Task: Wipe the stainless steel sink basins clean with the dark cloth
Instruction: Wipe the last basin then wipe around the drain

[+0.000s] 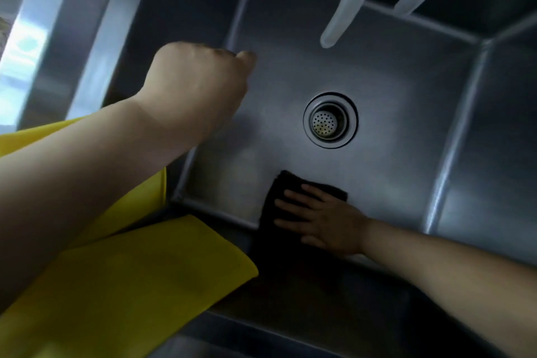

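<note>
I look straight down into a stainless steel sink basin (392,75) with a round perforated drain strainer (330,120) near its middle. My right hand (322,221) lies flat with fingers spread on the dark cloth (276,192), pressing it against the basin floor where it meets the near wall. The cloth spreads under the palm and up the near wall. My left hand (200,87) hovers above the basin's left side, curled into a fist with nothing visible in it.
Two pale translucent hoses (345,0) hang from above into the far part of the basin. A yellow apron or garment (139,276) covers the lower left. The sink's left rim (58,38) runs along the left edge.
</note>
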